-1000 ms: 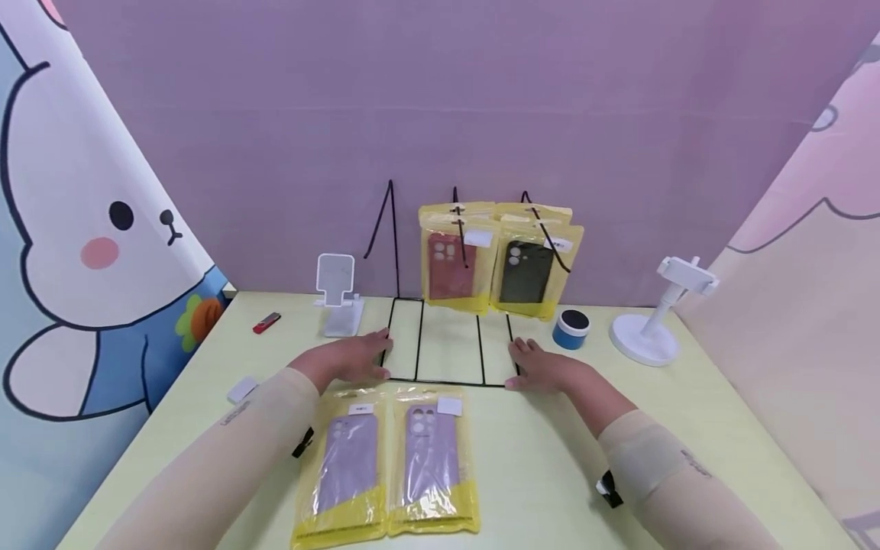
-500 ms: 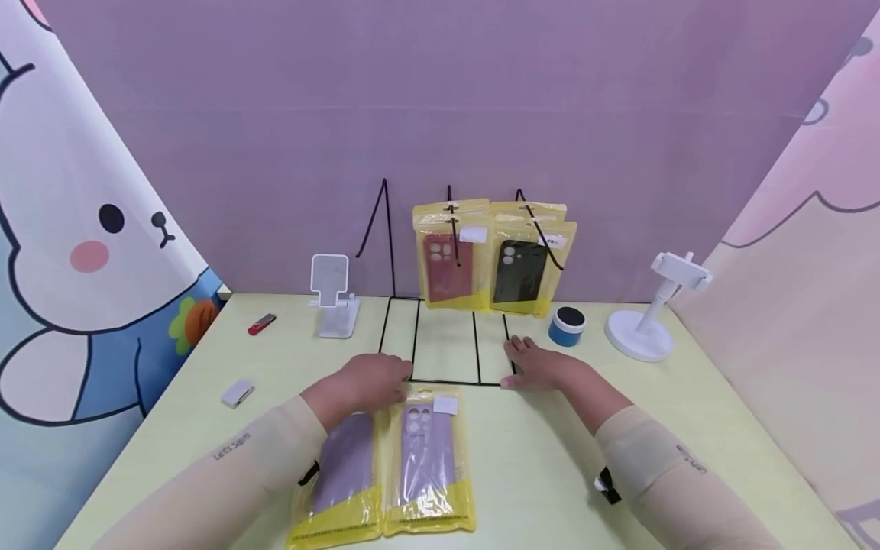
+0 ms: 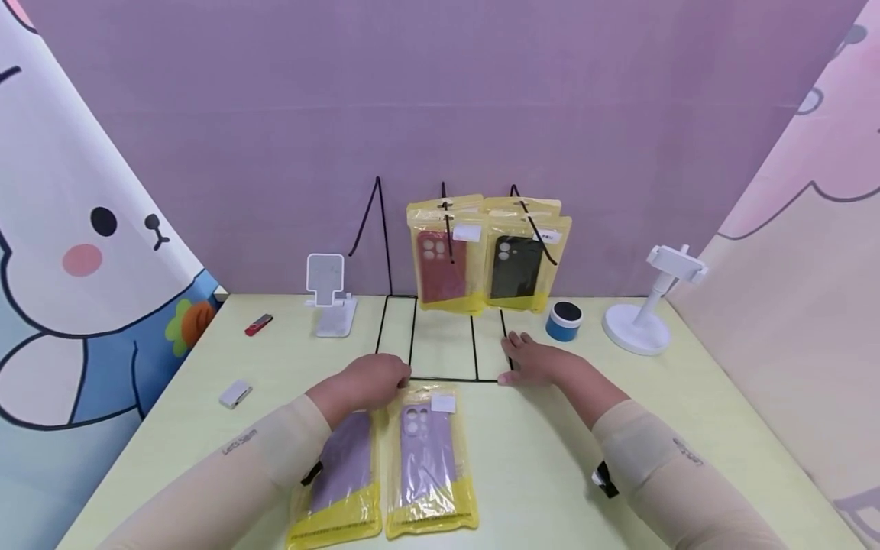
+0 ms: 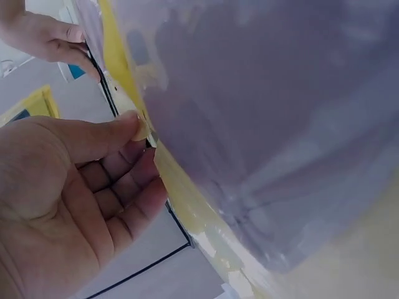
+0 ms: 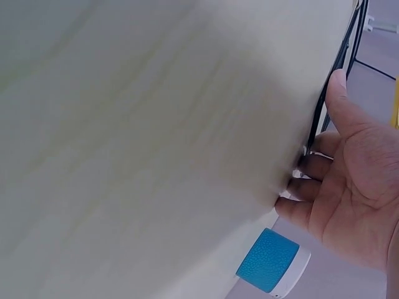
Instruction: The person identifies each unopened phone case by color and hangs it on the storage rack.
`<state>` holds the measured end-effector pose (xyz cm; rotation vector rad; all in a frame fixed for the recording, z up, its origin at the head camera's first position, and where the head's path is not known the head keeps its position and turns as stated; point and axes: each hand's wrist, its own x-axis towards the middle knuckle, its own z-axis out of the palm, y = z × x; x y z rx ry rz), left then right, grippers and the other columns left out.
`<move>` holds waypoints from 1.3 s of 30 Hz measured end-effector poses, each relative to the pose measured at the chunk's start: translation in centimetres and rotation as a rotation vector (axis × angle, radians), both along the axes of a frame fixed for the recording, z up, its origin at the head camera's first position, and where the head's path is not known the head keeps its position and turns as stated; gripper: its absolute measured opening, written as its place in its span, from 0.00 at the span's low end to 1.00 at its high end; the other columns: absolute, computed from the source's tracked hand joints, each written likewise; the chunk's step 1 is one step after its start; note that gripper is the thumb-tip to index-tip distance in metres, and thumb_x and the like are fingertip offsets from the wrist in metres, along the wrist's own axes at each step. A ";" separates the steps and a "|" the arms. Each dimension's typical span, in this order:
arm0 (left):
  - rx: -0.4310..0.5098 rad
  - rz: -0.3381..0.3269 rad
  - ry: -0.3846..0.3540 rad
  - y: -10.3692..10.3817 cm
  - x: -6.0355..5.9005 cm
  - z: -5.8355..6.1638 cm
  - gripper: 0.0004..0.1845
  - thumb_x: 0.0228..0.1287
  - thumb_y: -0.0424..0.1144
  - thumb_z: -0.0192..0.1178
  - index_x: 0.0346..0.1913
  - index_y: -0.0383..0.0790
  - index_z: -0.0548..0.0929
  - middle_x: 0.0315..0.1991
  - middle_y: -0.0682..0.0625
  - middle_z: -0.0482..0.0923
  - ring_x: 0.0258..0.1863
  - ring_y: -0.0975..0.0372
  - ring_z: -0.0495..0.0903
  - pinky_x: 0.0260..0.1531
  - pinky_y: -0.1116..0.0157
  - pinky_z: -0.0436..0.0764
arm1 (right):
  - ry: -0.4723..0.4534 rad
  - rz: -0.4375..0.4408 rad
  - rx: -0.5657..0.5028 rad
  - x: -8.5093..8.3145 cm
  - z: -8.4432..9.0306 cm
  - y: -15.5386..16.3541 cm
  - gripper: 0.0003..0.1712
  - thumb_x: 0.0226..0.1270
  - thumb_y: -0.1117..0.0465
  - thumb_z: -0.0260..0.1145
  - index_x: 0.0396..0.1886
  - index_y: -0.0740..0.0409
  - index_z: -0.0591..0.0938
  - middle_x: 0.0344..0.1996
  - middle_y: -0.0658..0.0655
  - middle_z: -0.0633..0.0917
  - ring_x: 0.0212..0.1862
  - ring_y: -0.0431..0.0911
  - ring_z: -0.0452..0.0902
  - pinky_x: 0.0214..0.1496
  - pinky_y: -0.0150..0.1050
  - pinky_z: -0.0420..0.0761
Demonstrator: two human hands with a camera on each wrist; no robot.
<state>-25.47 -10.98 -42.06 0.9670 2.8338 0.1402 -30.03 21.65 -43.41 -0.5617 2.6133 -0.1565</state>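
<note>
The left hand (image 3: 367, 382) pinches the top edge of the left packaged purple phone case (image 3: 341, 477) — thumb and fingers closed on the yellow bag, as the left wrist view shows. That pack lies flat on the desk (image 3: 550, 458) at 6 o'clock from the black wire rack (image 3: 443, 344), touching a second purple case pack (image 3: 428, 458) at its 3 o'clock. The right hand (image 3: 532, 360) rests on the rack's right base wire with fingers loosely curled against it. A red case pack (image 3: 440, 263) and a black case pack (image 3: 517, 266) hang on the rack's hooks. A blue round speaker (image 3: 565, 321) sits just beside the right hand at 1 o'clock.
</note>
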 end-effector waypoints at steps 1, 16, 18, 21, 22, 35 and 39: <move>0.023 -0.002 -0.006 -0.1 -0.1 0.0 0.13 0.63 0.28 0.54 0.23 0.48 0.73 0.25 0.56 0.70 0.26 0.63 0.66 0.28 0.63 0.69 | 0.000 0.001 -0.006 0.0 0.0 0.0 0.53 0.70 0.36 0.56 0.78 0.64 0.47 0.78 0.68 0.45 0.78 0.66 0.37 0.75 0.61 0.56; 0.725 0.120 -0.501 -0.9 2.0 3.7 0.07 0.76 0.43 0.51 0.42 0.44 0.73 0.34 0.49 0.75 0.34 0.58 0.78 0.37 0.55 0.85 | -0.008 0.009 -0.016 0.2 0.1 0.2 0.53 0.70 0.37 0.57 0.78 0.66 0.47 0.77 0.70 0.45 0.77 0.67 0.37 0.76 0.61 0.54; 0.776 0.113 -0.492 -1.0 2.5 4.4 0.07 0.75 0.44 0.53 0.43 0.44 0.74 0.35 0.49 0.78 0.34 0.58 0.79 0.38 0.53 0.85 | -0.008 0.011 -0.017 0.2 0.2 0.1 0.53 0.70 0.38 0.57 0.78 0.67 0.48 0.77 0.70 0.46 0.77 0.68 0.37 0.75 0.61 0.54; 0.825 0.113 -0.408 -1.4 3.3 5.3 0.06 0.73 0.44 0.56 0.43 0.46 0.77 0.36 0.51 0.83 0.33 0.58 0.81 0.36 0.55 0.86 | -0.011 0.006 -0.015 0.2 0.2 0.0 0.53 0.70 0.37 0.57 0.78 0.66 0.48 0.77 0.70 0.46 0.77 0.67 0.37 0.75 0.61 0.54; 0.841 0.113 -0.378 -1.5 3.5 5.7 0.06 0.72 0.43 0.57 0.44 0.46 0.77 0.35 0.51 0.83 0.32 0.58 0.81 0.35 0.56 0.86 | -0.013 0.001 -0.013 0.2 0.3 0.0 0.53 0.70 0.37 0.57 0.78 0.65 0.47 0.78 0.69 0.46 0.77 0.67 0.37 0.75 0.61 0.54; 0.965 0.258 0.121 -5.9 4.8 11.9 0.08 0.73 0.41 0.56 0.45 0.41 0.79 0.36 0.46 0.84 0.30 0.63 0.79 0.31 0.71 0.82 | -0.026 -0.027 -0.008 0.2 0.6 -0.1 0.53 0.70 0.36 0.57 0.79 0.63 0.46 0.78 0.67 0.44 0.78 0.65 0.35 0.76 0.61 0.53; 1.007 0.297 0.190 -7.1 4.8 13.3 0.10 0.72 0.41 0.56 0.46 0.37 0.78 0.36 0.45 0.84 0.31 0.64 0.80 0.35 0.75 0.83 | -0.022 -0.020 -0.003 0.1 0.3 0.0 0.54 0.69 0.35 0.56 0.79 0.62 0.46 0.78 0.67 0.44 0.78 0.65 0.35 0.76 0.60 0.53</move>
